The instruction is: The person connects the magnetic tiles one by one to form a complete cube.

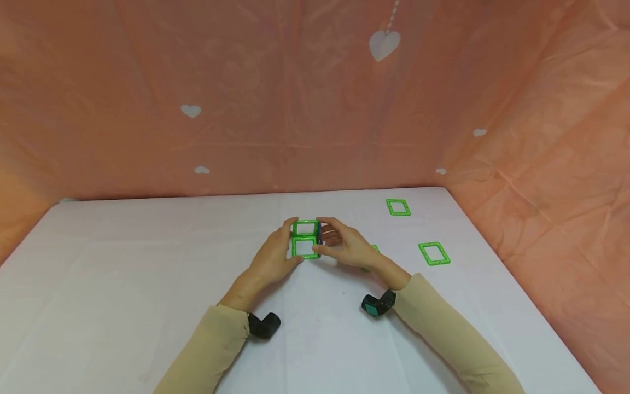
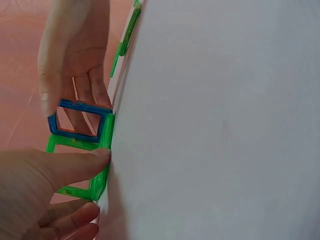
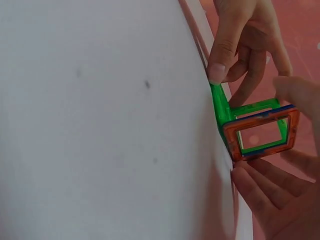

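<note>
Two green square magnetic tiles, joined along an edge, stand in the middle of the table in the head view; the lower tile (image 1: 294, 248) lies nearer me and the other tile (image 1: 306, 221) rises behind it. My left hand (image 1: 268, 256) grips them from the left, thumb on the near edge and fingers at the far corner. At their right side stands a square tile, its frame blue (image 2: 75, 134) in the left wrist view and orange (image 3: 265, 155) in the right wrist view. My right hand (image 1: 351, 246) holds this tile between thumb and fingers against the green ones.
One loose green tile (image 1: 398, 214) lies toward the back right of the white table (image 1: 147, 284). Another green tile (image 1: 439, 263) is nearer on the right, and a third green tile (image 1: 375, 248) is partly hidden by the right wrist. A pink cloth (image 1: 295, 109) hangs behind.
</note>
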Action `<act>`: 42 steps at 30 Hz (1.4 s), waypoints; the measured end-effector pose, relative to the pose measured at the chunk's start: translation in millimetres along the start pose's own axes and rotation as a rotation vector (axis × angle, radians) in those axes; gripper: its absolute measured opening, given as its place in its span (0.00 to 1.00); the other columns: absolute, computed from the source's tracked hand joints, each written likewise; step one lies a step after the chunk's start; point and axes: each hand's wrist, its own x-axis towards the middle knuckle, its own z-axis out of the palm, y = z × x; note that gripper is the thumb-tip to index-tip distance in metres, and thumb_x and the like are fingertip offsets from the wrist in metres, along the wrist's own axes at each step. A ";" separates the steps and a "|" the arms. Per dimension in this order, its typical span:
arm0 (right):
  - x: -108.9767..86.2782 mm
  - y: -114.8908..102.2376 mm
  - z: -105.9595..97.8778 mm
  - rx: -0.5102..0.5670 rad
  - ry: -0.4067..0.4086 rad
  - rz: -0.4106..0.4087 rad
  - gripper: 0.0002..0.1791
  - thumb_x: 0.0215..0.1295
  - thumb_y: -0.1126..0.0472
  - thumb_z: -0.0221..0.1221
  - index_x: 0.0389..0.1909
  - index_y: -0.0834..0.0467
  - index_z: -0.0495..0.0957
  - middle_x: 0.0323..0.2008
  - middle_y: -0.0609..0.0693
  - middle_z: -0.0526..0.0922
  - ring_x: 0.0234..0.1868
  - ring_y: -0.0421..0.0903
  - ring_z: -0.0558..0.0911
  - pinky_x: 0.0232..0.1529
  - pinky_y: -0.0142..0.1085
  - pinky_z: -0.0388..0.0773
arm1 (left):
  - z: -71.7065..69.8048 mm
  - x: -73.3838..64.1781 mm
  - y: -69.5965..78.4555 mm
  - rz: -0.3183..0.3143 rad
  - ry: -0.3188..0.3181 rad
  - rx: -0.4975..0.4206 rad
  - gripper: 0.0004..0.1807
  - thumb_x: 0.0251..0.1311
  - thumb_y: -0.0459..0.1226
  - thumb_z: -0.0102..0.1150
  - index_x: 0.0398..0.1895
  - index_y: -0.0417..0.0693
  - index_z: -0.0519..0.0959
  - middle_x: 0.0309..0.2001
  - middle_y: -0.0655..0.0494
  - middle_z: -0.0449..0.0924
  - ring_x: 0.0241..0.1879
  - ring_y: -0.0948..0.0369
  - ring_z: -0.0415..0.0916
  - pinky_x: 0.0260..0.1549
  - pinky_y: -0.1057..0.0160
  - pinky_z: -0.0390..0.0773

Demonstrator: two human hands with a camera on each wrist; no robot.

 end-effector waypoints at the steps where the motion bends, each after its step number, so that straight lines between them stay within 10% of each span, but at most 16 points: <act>1: 0.3 -0.1 -0.3 0.006 0.002 0.016 0.34 0.62 0.60 0.63 0.67 0.62 0.62 0.54 0.62 0.77 0.53 0.55 0.81 0.54 0.41 0.79 | -0.3 -0.2 -0.2 0.005 0.002 0.002 0.47 0.54 0.35 0.68 0.73 0.42 0.51 0.56 0.38 0.75 0.55 0.45 0.72 0.54 0.46 0.73; 42: 0.0 3.5 -3.9 0.157 0.016 0.008 0.28 0.65 0.64 0.60 0.65 0.64 0.68 0.60 0.64 0.74 0.49 0.57 0.83 0.38 0.38 0.84 | -9.9 -3.2 -3.7 0.121 0.114 -0.162 0.22 0.63 0.29 0.54 0.59 0.32 0.65 0.52 0.35 0.76 0.54 0.43 0.74 0.56 0.46 0.72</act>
